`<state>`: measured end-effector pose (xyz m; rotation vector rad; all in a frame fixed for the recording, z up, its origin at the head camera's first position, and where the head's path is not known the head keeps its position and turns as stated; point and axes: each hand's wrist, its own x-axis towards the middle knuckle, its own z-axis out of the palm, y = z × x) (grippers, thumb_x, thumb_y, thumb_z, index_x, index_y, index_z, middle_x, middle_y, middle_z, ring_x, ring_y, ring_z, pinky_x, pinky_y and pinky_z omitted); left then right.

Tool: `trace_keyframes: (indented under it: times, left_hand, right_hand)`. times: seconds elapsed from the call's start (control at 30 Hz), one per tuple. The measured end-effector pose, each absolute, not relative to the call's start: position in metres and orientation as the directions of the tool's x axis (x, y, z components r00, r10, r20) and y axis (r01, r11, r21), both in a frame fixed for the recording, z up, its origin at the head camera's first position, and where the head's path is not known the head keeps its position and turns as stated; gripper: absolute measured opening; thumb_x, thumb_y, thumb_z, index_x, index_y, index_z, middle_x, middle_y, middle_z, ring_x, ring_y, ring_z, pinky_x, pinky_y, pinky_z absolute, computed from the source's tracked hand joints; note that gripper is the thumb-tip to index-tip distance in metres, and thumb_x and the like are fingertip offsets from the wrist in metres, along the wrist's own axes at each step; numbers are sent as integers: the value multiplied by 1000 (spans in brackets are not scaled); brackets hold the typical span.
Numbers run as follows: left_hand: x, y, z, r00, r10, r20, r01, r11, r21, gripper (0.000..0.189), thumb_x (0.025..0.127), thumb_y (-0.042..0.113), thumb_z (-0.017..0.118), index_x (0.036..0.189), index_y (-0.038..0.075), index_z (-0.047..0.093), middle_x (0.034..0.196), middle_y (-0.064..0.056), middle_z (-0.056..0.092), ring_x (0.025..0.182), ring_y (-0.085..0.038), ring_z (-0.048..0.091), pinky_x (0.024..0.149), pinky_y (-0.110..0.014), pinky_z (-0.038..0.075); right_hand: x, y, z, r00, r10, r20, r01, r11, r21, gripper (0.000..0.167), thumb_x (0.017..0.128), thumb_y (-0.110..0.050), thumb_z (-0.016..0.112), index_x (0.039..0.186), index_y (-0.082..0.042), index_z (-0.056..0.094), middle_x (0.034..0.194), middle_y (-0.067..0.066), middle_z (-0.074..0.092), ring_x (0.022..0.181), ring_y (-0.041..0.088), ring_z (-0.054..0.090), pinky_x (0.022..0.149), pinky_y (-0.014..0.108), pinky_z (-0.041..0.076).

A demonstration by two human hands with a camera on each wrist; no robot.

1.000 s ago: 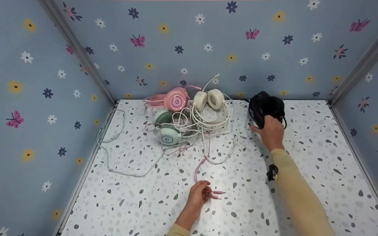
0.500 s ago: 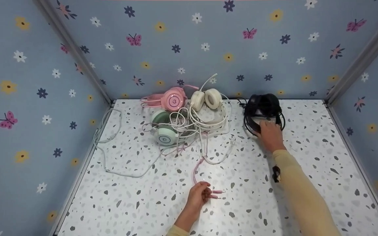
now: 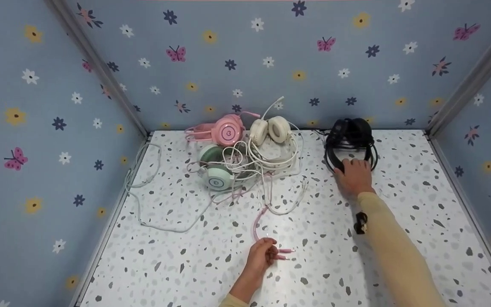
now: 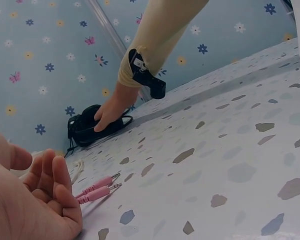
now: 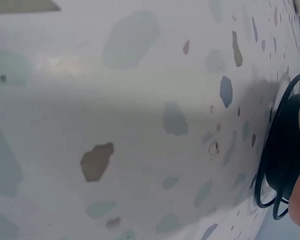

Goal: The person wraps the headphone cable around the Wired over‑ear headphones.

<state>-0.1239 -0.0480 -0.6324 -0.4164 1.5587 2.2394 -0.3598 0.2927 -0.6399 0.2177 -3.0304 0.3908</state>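
Note:
My right hand (image 3: 356,177) grips the front of a black headset (image 3: 348,134) near the back wall, thumb on the left of its band. In the left wrist view this right hand (image 4: 114,107) reaches down onto it; black cable loops (image 5: 270,175) show beside the fingers in the right wrist view. My left hand (image 3: 261,256) rests low in the middle, fingers loosely curled, thumb apart from them, palm bare. A pink cable (image 3: 256,226) runs to it, passing behind the fingers. Two pink audio plugs (image 4: 96,190) stick out past the fingertips, pointing away.
At the back, left of the black headset, lie a pink headset (image 3: 228,131), a white headset (image 3: 259,131) with raised microphone and a mint green headset (image 3: 218,179), cables tangled together. A pale green cable (image 3: 166,229) loops leftward. Patterned walls (image 3: 271,64) bound the speckled table (image 3: 186,264).
The black headset has turned in my right hand so its band now faces front, and it sits slightly further right. My left hand stays almost still beside the pink plugs.

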Motion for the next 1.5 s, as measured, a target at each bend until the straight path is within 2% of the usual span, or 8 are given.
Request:
trace_keyframes:
  times: [0.37,0.73,0.87,1.0,1.17,1.27,1.33,1.5]
  left_hand:
    - [-124,-48,-638,-871,132,-472,-489,-300,819,21,102,17,47,107,0,58,76,-1,58,65,-12,55,60,-24,39]
    - [-120,-49,-639,-884,166,-437,-467,-291,835,25,102,22,49,107,0,59,73,1,58,61,-9,58,57,-21,40]
    - [-116,-52,-642,-890,198,-410,-453,-305,838,29,105,23,44,109,-3,57,62,4,50,44,-4,43,44,-17,35]
    - [-115,-55,-640,-897,237,-374,-434,-302,849,33,106,28,40,94,1,56,53,7,35,38,-2,25,37,-17,25]
    - [-115,-57,-637,-890,274,-365,-423,-196,885,40,105,31,41,75,8,53,50,7,31,40,-4,22,39,-19,23]
    - [-117,-55,-636,-899,268,-346,-392,-142,909,39,105,26,43,81,2,63,52,3,46,42,-4,26,41,-18,25]
    - [-118,-54,-636,-909,259,-326,-364,-114,924,37,104,23,45,90,-2,69,56,-1,52,46,-12,47,43,-18,29]
    - [-119,-50,-636,-932,263,-250,-273,-56,960,30,101,16,54,89,-6,72,81,-9,70,79,-31,66,54,-19,40]
  right_hand:
    - [-356,292,-634,-986,-101,130,-138,939,-316,67,97,-46,54,136,7,42,134,33,41,127,51,30,107,63,13]
    - [-325,265,-582,-933,-156,325,-322,766,-556,38,98,-21,59,124,7,51,119,27,52,112,44,49,92,57,38]
    - [-299,253,-568,-921,-183,345,-368,703,-609,28,98,-16,60,117,3,56,112,21,57,104,36,56,85,51,46]
    - [-275,243,-558,-915,-211,344,-390,682,-619,16,97,-15,61,107,-3,63,99,11,64,93,28,61,77,46,49]
    - [-250,238,-557,-918,-279,281,-395,688,-609,10,97,-15,61,100,-7,66,89,4,66,81,20,62,73,44,49]
    - [-239,240,-558,-924,-294,243,-381,691,-614,9,97,-15,61,98,-7,66,88,3,67,81,19,63,74,44,50]
    - [-233,241,-559,-929,-289,231,-370,695,-617,9,96,-14,62,98,-7,66,88,3,67,81,19,63,74,44,50]
    - [-222,233,-576,-940,-290,179,-336,702,-628,8,95,-13,62,97,-7,67,87,1,67,80,17,63,72,41,50]
